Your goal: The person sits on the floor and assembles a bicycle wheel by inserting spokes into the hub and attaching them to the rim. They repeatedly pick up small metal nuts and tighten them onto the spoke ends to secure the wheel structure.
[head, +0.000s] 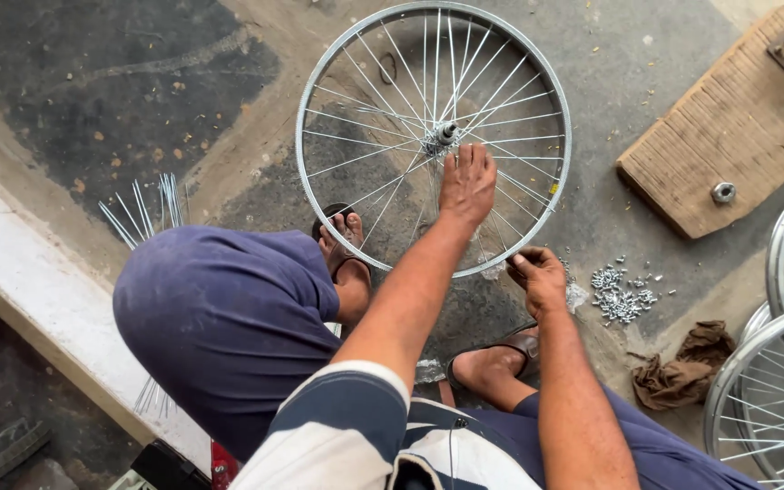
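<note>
While the bicycle wheel point(433, 136) lies flat on the concrete floor point(628, 54) in front of the seated person, its hub point(445, 134) sits near the centre with thin spokes point(501, 104) fanning to the silver rim point(306, 172). Left hand point(466, 184): fingers spread flat over the spokes just below the hub, pressing, not closed on anything. Right hand point(537, 279): at the near edge of the rim, fingertips pinched together on a small part; what it is, cannot tell. A sandalled foot point(345, 249) rests against the rim's near left side; the other foot point(496, 363) is tucked below the right hand. Just right of the right hand, a scatter of small metal nipples point(621, 295) on the floor. Beyond them, a crumpled brown rag point(682, 367). Far right, more wheels point(778, 381) overlap. Upper right, a wooden board point(728, 127) carrying a nut point(723, 191). Left, a bundle of loose spokes point(151, 207) beside a pale ledge point(29, 281).
</note>
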